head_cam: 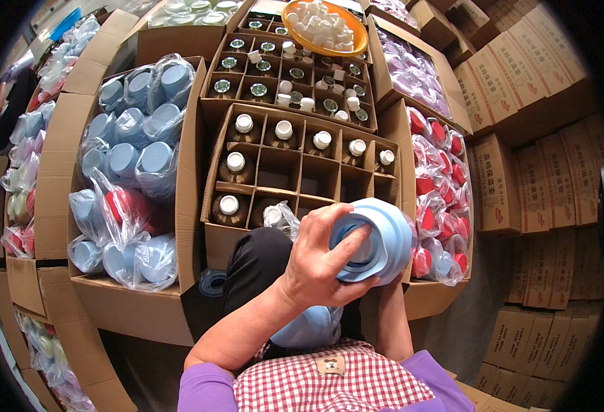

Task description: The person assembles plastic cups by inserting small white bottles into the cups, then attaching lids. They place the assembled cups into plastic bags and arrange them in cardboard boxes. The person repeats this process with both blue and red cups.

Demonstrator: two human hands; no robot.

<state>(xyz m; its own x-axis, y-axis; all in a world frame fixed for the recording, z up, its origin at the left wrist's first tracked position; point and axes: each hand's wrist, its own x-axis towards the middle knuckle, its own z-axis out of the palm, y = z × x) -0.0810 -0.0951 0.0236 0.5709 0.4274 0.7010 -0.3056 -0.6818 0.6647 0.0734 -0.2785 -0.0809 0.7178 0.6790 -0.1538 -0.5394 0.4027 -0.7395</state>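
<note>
My left hand (pixel 322 252) grips the rim of a light-blue plastic vacuum-flask shell (pixel 397 242), one finger reaching into its round opening. Most of my right hand (pixel 393 282) is hidden behind that shell, its wrist directly below, holding it from underneath. A second light-blue plastic piece (pixel 307 327) rests on my lap. Just beyond my hands stands a divided carton (pixel 302 198) of dark flask liners; each visible one, such as the liner (pixel 236 167), wears a white cap. Several middle compartments hold no liner. A plastic bag (pixel 286 219) lies at one near liner.
At left stands a carton (pixel 188 180) of bagged light-blue shells with a red bagged piece (pixel 129 208). Red bagged pieces (pixel 438 190) fill the right carton. Behind, an orange basin (pixel 361 41) of white caps sits over more liners. Stacked printed cartons (pixel 518 72) line the right.
</note>
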